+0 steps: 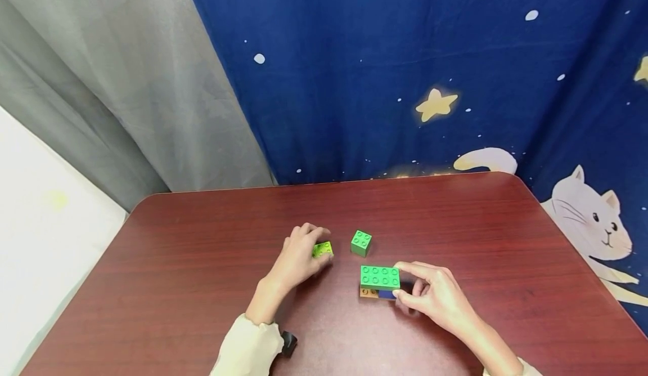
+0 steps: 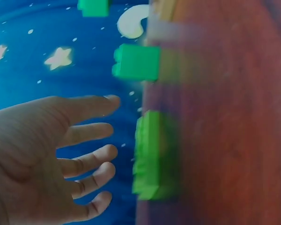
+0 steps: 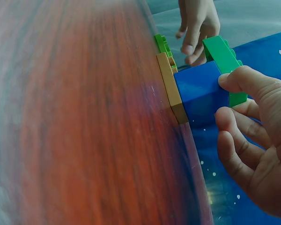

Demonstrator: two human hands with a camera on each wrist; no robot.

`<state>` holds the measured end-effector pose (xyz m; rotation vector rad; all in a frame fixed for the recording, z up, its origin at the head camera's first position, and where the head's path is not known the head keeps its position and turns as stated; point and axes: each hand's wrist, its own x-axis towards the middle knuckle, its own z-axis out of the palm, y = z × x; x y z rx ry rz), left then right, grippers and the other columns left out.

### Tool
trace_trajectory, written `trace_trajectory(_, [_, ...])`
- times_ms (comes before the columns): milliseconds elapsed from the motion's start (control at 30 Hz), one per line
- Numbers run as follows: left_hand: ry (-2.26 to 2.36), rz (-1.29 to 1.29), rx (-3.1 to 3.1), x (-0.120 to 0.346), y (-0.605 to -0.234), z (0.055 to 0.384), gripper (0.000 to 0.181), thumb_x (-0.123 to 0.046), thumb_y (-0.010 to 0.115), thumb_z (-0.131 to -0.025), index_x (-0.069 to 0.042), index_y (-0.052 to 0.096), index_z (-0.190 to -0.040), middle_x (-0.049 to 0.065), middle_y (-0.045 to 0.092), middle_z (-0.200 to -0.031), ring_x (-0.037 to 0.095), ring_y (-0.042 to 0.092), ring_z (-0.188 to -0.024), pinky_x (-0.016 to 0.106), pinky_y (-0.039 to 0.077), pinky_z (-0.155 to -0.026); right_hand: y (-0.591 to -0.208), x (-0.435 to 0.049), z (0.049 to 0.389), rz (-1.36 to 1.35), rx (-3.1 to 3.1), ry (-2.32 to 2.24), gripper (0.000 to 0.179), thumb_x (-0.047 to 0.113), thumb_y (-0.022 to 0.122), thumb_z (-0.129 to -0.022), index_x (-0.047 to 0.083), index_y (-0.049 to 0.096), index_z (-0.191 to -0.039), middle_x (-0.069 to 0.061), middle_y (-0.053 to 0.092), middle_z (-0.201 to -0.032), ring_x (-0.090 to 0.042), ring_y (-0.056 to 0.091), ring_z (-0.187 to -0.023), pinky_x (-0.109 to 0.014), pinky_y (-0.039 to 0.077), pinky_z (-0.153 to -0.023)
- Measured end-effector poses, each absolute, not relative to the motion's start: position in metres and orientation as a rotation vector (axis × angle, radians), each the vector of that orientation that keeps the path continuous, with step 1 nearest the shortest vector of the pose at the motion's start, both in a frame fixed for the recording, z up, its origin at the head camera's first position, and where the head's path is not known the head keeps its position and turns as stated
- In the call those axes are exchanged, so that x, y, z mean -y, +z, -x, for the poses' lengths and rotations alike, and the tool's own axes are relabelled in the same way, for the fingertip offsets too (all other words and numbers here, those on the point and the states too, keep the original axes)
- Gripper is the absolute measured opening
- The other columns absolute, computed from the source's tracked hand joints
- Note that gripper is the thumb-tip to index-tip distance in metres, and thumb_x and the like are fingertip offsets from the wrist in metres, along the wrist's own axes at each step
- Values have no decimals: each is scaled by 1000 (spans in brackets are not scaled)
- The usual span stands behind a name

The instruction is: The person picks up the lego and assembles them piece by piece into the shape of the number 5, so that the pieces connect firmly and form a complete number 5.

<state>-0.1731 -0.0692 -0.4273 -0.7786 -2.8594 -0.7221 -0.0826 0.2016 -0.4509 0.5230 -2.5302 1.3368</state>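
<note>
My right hand pinches the long green building brick between thumb and fingers. That brick sits on a blue brick, which stands on a flat orange-tan brick on the table. My left hand is around a lime green brick, its thumb and fingers spread on either side. In the left wrist view the fingers are extended and a gap shows between them and the lime brick. A small green brick stands between the hands, farther back.
The reddish-brown table has rounded back corners. Behind it hang a blue curtain with stars and a cat, and a grey curtain. A small black object shows beside the left sleeve.
</note>
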Motion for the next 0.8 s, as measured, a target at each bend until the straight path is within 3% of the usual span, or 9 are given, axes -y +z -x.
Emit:
trace_trajectory(200, [-857,909,2847,51,-438,177,50,-28,71,-82,-9,55,-126,8,55,-118,24,47,-102,43,36,-75,-450,-202,82,-521,2525,1332,39,3,77,-68,10,68,-106,6,56,-68,2,49,-46,-19,41,-42])
trace_trajectory(367, [-785,930,2833,40,-438,183,56,-31,72,-80,-10,53,-128,5,57,-118,22,44,-106,40,30,-74,-452,-201,81,-532,2536,1342,39,4,77,-70,8,67,-107,5,57,-70,2,49,-46,-20,41,-43])
trace_trajectory(600, [-787,1023,2845,32,-436,195,56,-31,76,-76,-14,56,-125,-3,61,-117,17,45,-99,39,25,-72,-454,-201,80,-549,2528,1373,39,4,76,-71,9,66,-108,3,60,-78,2,49,-46,-19,41,-41])
trace_trajectory(800, [-945,1132,2788,27,-440,205,40,-22,78,-75,-17,64,-112,-6,64,-102,18,46,-94,38,27,-73,-451,-203,81,-568,2520,1366,38,7,77,-71,10,66,-108,3,60,-78,5,49,-46,-16,40,-41])
